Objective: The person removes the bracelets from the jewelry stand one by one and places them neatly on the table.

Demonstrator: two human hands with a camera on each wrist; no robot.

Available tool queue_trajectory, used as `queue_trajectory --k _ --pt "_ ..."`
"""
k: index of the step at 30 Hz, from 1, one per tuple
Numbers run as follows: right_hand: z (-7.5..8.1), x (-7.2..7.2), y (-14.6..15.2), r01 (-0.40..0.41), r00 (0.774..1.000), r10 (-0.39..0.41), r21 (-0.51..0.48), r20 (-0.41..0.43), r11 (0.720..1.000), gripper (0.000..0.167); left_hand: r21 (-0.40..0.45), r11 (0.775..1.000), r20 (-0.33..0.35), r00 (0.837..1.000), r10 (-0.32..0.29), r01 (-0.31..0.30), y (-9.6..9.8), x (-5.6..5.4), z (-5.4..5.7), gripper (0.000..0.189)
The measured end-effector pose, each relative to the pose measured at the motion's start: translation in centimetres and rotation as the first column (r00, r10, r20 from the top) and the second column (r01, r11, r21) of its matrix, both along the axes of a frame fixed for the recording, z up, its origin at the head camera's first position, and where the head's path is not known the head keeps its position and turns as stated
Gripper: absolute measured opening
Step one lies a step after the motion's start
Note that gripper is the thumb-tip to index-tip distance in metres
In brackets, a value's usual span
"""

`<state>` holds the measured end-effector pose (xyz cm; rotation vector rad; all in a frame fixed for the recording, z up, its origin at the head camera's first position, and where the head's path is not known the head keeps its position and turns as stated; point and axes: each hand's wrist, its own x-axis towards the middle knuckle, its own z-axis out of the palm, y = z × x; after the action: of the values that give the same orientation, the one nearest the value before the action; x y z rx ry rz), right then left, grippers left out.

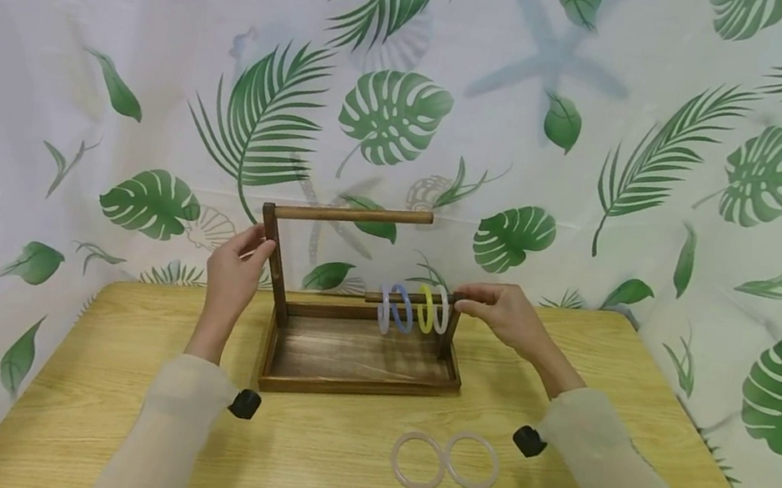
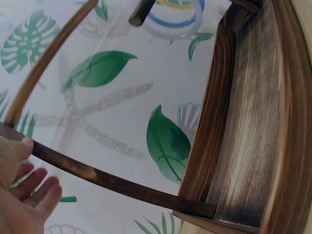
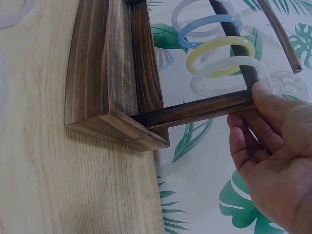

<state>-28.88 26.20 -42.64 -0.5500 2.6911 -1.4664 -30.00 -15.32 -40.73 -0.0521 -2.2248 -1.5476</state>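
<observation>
A dark wooden bangle stand (image 1: 346, 389) with a tray base and two bars stands on the table. The left hand (image 1: 236, 267) holds the tall left post (image 2: 107, 179) near its top, its thumb laid over the wood. At the other end, the right hand (image 1: 502, 315) pinches the top of the short right post (image 3: 204, 110) between thumb and fingers. On the lower bar hang a lavender bangle (image 1: 384, 310), a blue bangle (image 1: 401, 309), a yellow bangle (image 3: 220, 43) and a whitish bangle (image 3: 227, 62). The upper bar (image 1: 357, 215) carries nothing.
Two pale pink bangles (image 1: 418, 461) (image 1: 472, 461) lie side by side on the wood-grain table (image 1: 318, 478), in front of the stand. Behind the table hangs a white cloth (image 1: 420, 46) with green leaf prints.
</observation>
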Motion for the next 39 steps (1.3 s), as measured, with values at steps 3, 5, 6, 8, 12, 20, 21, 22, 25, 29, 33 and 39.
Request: queue_trajectory --k 3,5,6,8,12,20,21,22,25,29,33,39 --pt "0.1 0.0 -0.1 0.0 1.0 0.0 0.01 -0.009 1.0 0.044 0.016 0.999 -0.017 0.999 0.038 -0.038 0.3 0.8 0.2 0.044" --pt "0.1 0.0 -0.1 0.0 1.0 0.001 0.009 -0.009 1.0 0.044 0.028 0.998 -0.03 0.998 0.058 -0.057 0.5 1.3 0.3 0.045" --pt "0.2 0.0 -0.1 -0.001 1.0 0.001 0.007 -0.008 1.0 0.043 0.033 0.997 -0.041 0.997 0.064 -0.063 0.6 1.6 0.4 0.046" --pt "0.2 0.1 -0.1 -0.003 1.0 0.003 0.005 -0.007 1.0 0.043 0.045 0.996 -0.057 0.996 0.075 -0.073 0.9 2.1 0.6 0.047" --pt "0.3 0.1 -0.1 -0.003 1.0 0.003 0.002 -0.003 1.0 0.043 0.061 0.996 -0.085 0.994 0.063 -0.058 1.6 3.1 0.9 0.047" --pt "0.1 -0.1 -0.2 -0.004 1.0 0.004 -0.001 0.001 1.0 0.045 0.04 0.999 -0.098 0.995 -0.028 0.032 3.5 4.7 0.4 0.043" --pt "0.1 -0.1 -0.2 -0.003 1.0 0.003 -0.004 0.003 1.0 0.045 0.033 0.998 -0.096 0.994 -0.042 0.045 3.8 4.9 0.2 0.042" --pt "0.1 -0.1 -0.2 -0.004 1.0 0.004 -0.002 0.0 1.0 0.045 0.028 0.998 -0.094 0.994 -0.056 0.059 4.1 5.1 0.1 0.042" --pt "0.0 0.0 -0.2 0.002 1.0 -0.002 0.002 -0.004 1.0 0.045 0.018 0.995 -0.086 0.992 -0.095 0.097 5.2 5.7 -0.3 0.039" --pt "0.0 0.0 -0.2 0.0 1.0 0.0 0.007 -0.015 1.0 0.045 0.019 0.99 -0.077 0.987 -0.141 0.142 6.5 6.2 -1.1 0.036" --pt "0.1 0.0 -0.2 -0.005 1.0 0.005 0.007 -0.021 1.0 0.045 0.001 0.983 -0.062 0.981 -0.183 0.183 7.8 6.8 -1.8 0.035" --pt "0.3 0.3 -0.3 -0.006 1.0 0.006 0.003 -0.019 1.0 0.044 -0.03 0.976 -0.026 0.976 -0.217 0.217 9.3 7.4 -2.9 0.037"
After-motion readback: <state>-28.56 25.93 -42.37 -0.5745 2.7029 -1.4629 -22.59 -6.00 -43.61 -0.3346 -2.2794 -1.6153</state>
